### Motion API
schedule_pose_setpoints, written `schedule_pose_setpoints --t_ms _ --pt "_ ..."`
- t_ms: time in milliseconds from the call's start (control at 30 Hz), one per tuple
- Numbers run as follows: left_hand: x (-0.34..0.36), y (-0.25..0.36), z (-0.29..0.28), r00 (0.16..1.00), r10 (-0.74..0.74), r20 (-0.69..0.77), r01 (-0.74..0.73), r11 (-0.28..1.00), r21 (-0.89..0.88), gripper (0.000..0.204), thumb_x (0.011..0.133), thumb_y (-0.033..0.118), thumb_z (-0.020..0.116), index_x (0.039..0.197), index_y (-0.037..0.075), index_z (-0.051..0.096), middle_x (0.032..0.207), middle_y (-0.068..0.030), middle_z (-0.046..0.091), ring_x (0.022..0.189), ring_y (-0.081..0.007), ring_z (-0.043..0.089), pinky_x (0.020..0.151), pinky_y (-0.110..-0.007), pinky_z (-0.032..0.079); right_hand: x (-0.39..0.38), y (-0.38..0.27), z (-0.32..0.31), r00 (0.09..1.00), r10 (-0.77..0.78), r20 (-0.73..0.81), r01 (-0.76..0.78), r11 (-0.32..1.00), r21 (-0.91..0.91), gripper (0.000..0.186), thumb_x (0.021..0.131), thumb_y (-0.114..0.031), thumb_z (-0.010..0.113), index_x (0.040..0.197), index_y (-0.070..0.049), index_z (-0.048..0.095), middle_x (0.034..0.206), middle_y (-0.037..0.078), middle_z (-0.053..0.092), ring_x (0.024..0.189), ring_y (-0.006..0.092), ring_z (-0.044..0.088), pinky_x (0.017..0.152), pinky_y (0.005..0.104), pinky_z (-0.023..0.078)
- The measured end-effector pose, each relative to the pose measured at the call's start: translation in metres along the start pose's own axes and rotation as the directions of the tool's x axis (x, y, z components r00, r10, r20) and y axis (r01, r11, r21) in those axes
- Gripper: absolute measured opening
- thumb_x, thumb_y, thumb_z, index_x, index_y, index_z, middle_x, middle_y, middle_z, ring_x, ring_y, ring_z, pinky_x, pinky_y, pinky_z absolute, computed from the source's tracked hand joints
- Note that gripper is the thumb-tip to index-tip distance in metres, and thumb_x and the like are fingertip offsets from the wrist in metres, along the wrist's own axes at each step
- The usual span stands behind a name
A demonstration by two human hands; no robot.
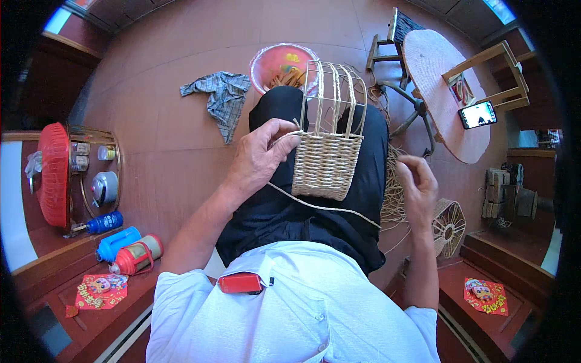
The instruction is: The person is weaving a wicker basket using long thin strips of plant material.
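Head view: a partly woven basket (328, 164) was found on the person's lap, over black trousers (275, 209), with its woven end toward the body and its bare frame (334, 97) extending away. The left hand (266, 151) was seen closed at the left corner of the weave, the basket being pinched there between thumb and fingers. A pale strand (327, 207) was noted running across the lap below the basket. The right hand (417, 184) was held raised to the right of the basket, apart from it, with fingers curled (whether any strand was gripped could not be determined). Loose strands (393, 202) were observed heaped beside the right leg, near a round openwork frame (449, 230). A pink basin (255, 69) was located beyond the knees, beside a checked shirt (224, 100) on the floor (157, 133). A phone (478, 115) was sighted at the worktop (433, 78) on the right.
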State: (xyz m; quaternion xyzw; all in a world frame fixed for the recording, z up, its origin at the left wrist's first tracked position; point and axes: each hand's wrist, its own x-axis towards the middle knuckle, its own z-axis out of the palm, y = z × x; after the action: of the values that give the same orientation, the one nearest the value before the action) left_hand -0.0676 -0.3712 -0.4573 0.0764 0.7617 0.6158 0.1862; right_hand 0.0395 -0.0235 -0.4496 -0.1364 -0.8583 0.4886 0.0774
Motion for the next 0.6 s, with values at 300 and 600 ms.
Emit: schedule_pose_setpoints --t_ms 300,600 --pt "0.003 -0.014 0.012 0.991 0.097 -0.096 -0.113 0.977 -0.181 0.025 0.112 0.029 0.074 0.117 0.004 0.076 0.096 0.0049 0.073 0.075 -0.0002 0.052 0.064 -0.020 0.042 0.028 -0.031 0.078 0.999 -0.051 -0.009 0.051 0.933 0.357 0.021 0.104 -0.011 0.082 0.122 -0.004 0.073 0.104 0.001 0.074 0.094 0.0058 0.071 0.084 0.0246 0.059" --pt "0.003 -0.013 0.013 0.985 0.116 -0.128 -0.135 0.979 -0.155 0.025 0.113 0.030 0.073 0.115 0.006 0.077 0.095 0.0051 0.074 0.071 0.0003 0.048 0.061 -0.020 0.039 0.030 -0.035 0.086 0.999 -0.026 0.030 0.015 0.953 0.303 0.016 0.105 -0.015 0.082 0.110 -0.004 0.071 0.096 -0.001 0.072 0.084 0.0045 0.067 0.076 0.0242 0.058"
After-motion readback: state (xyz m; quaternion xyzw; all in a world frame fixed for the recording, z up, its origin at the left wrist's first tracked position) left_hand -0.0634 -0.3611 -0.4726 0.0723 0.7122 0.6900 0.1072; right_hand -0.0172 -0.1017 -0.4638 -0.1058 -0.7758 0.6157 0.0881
